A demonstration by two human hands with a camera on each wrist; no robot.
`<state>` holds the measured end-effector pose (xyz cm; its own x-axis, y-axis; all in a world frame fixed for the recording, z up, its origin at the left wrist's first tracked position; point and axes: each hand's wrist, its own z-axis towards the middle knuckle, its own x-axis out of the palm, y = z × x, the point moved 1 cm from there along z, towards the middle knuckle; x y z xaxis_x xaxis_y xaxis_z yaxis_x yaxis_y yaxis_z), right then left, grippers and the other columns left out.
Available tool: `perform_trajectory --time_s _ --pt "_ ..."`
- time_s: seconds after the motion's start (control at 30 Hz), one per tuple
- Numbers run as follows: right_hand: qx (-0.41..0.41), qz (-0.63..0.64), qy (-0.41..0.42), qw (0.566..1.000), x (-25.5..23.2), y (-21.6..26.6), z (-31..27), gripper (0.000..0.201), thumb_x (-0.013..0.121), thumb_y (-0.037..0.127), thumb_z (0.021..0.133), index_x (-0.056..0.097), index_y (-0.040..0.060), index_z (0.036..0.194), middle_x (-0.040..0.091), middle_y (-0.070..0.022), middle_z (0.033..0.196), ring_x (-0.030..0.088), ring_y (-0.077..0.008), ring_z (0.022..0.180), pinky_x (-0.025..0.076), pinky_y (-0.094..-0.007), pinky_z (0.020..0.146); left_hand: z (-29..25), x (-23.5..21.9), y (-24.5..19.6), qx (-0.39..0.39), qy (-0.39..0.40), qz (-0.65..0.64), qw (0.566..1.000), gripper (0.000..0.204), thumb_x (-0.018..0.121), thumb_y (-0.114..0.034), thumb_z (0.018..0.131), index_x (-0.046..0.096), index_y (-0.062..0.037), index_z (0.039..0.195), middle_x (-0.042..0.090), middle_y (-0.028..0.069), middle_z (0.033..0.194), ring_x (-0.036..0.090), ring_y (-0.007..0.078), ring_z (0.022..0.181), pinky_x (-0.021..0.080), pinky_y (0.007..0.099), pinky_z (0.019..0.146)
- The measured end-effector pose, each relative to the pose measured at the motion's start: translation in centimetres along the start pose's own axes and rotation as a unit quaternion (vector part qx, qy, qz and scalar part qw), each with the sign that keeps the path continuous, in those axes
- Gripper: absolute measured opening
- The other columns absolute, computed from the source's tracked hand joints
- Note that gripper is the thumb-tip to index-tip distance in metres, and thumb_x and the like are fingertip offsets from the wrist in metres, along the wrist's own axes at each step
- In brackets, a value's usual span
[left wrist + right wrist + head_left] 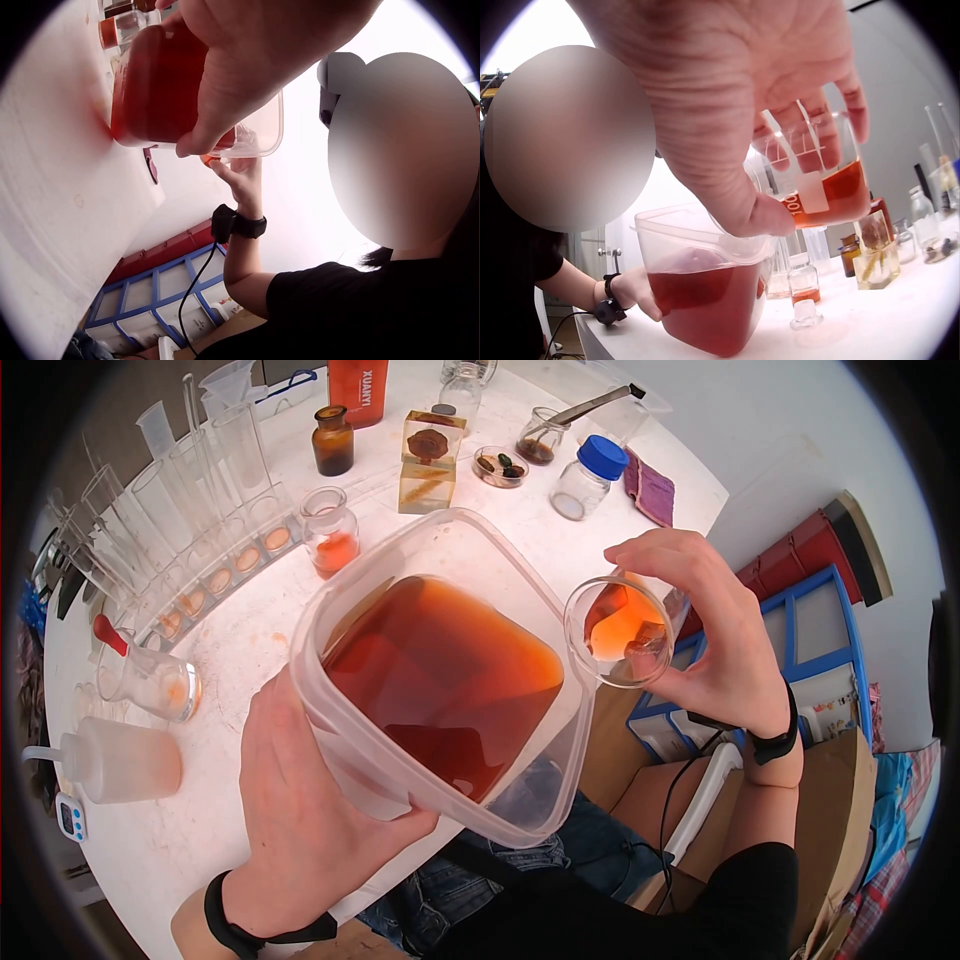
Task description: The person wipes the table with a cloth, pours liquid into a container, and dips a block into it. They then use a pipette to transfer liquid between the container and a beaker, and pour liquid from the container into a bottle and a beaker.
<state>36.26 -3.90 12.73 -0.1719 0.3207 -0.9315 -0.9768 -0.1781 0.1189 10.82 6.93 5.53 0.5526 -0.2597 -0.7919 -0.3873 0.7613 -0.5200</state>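
My left hand (300,780) grips a clear plastic tub (318,615) by its near left side, with the thumb at the lower wall. Red-brown liquid (440,680) fills part of the tub, which is tilted above the table. A glass beaker (806,139) is held by my right hand (715,620), the thumb on one side and fingers round the other. It leans with its mouth beside the tub's right rim. Orange-red liquid (847,191) lies in the beaker, below white printed marks. In the right wrist view the beaker is higher than the tub's rim.
Behind the tub stand a small jar of orange liquid (330,550), clear blocks (428,460), a brown bottle (333,445) and a blue-capped jar (588,478). A rack of test tubes (215,575), a flask (150,685) and a squeeze bottle (130,760) line the left.
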Motion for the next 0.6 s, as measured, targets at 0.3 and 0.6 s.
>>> perform_trajectory --time_s 0.3,0.6 --pt "-0.02 0.012 -0.009 1.0 -0.03 0.41 0.21 0.049 0.061 -0.004 0.059 0.053 0.0022 0.106 0.056 -0.0134 0.102 0.053 -0.0301 0.097 0.044 -0.0372 0.085 0.02 0.02 0.04 0.007 0.001 0.005 1.0 0.102 0.086 -0.032 0.05 0.027 -0.001 0.127 0.043 0.0202 0.115 0.045 0.0324 0.106 0.041 0.042 0.086" --pt "-0.006 -0.018 0.007 1.0 -0.17 0.0 -0.1 0.045 0.067 0.014 0.067 0.056 0.0083 0.11 0.06 -0.01 0.11 0.055 -0.0286 0.103 0.046 -0.0388 0.089 0.06 0.0 -0.05 -0.002 0.003 0.0 1.0 0.1 0.085 -0.029 0.05 0.028 0.0002 0.127 0.043 0.0206 0.113 0.046 0.0332 0.105 0.04 0.0425 0.086"
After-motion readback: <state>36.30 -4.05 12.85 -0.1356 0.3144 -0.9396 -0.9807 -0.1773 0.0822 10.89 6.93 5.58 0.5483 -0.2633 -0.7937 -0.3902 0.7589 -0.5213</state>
